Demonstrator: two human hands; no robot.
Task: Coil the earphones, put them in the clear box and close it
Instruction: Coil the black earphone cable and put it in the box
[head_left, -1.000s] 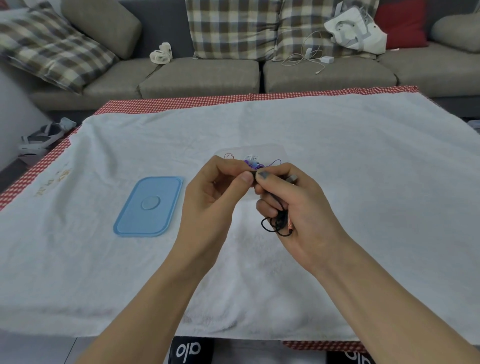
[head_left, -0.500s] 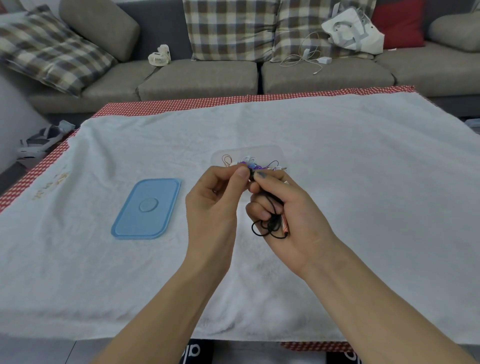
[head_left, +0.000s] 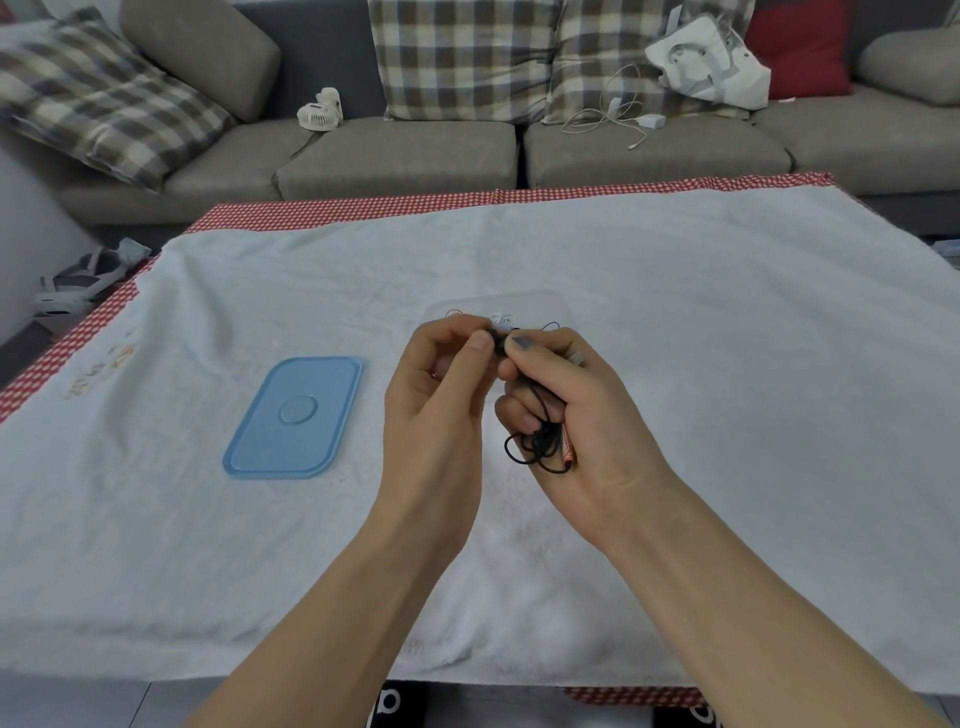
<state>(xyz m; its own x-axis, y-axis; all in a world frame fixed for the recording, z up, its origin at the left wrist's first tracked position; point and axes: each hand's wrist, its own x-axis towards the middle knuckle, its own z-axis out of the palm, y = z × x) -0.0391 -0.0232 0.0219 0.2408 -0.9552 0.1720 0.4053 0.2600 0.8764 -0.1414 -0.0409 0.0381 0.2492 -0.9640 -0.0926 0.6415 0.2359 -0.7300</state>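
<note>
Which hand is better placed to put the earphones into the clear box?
Probably the right hand: it grips the coiled black earphones, just in front of the open clear box. The left hand only pinches one end.

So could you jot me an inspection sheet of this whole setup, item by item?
Surface: white towel spread over a red checked cloth.
Job's things: black earphones, partly coiled, in the hands; clear box open behind the hands, small things inside; blue lid lying flat to its left.
Clutter: nothing seen on the towel.
Grippers: left hand pinches the earphones' top end; right hand grips the coil.
Cables: white cable with charger on the sofa.
Surroundings: grey sofa, plaid cushions, small white fan, white bag.
</note>
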